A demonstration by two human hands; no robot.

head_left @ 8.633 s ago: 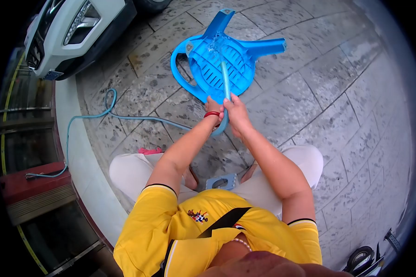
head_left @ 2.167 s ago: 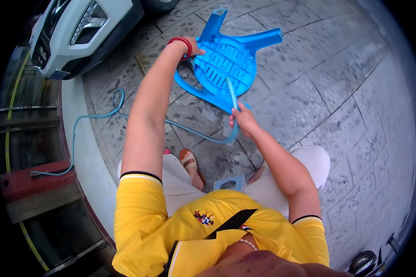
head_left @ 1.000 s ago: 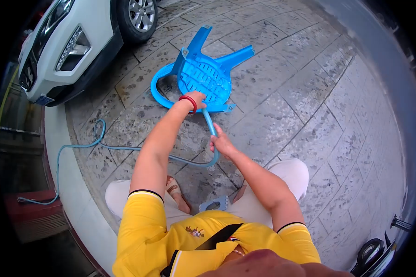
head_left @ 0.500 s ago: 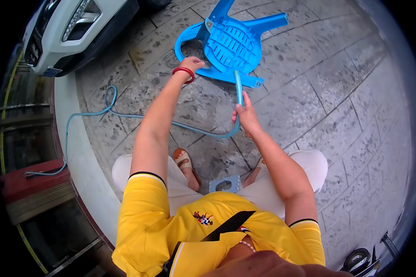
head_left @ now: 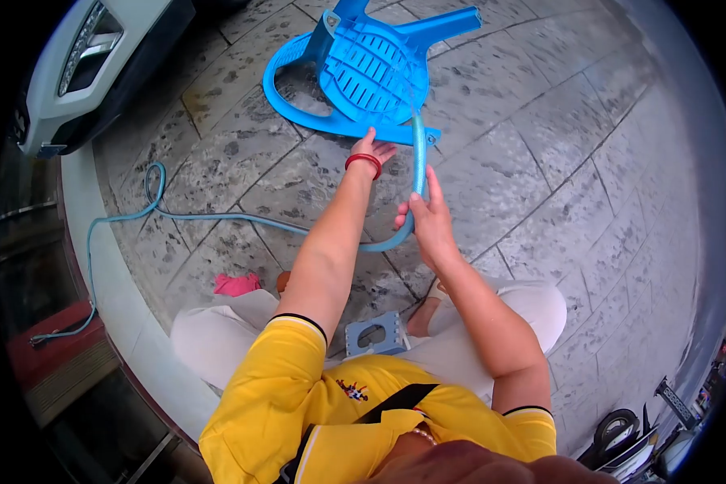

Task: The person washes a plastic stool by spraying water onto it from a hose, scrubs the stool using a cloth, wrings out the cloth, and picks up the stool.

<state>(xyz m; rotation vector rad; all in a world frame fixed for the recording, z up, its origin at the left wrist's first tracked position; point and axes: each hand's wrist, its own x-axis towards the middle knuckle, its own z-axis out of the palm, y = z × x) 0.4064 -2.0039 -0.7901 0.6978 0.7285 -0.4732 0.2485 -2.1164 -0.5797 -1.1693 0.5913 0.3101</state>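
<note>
A blue plastic chair (head_left: 371,68) lies tipped over on the paving, its slotted seat and legs showing. My right hand (head_left: 429,222) is wrapped around a light blue hose (head_left: 419,153), thumb across it and index finger stretched along it. The hose's end points up at the chair's near edge, and a faint spray of water shows over the seat. My left hand (head_left: 373,150), with a red bangle (head_left: 365,164) at the wrist, is open with fingers spread, fingertips right at the chair's near rail.
The hose loops over the paving (head_left: 532,185) to the left, ending on a red ledge (head_left: 52,323). A white car (head_left: 109,64) stands at upper left. Between my feet sits a small grey-blue step stool (head_left: 376,333). A pink cloth (head_left: 236,284) lies by my left knee.
My left hand has moved right along the chair's near rail, and its fingers have spread. My right hand keeps its hold on the hose. The pink cloth has come into view.
</note>
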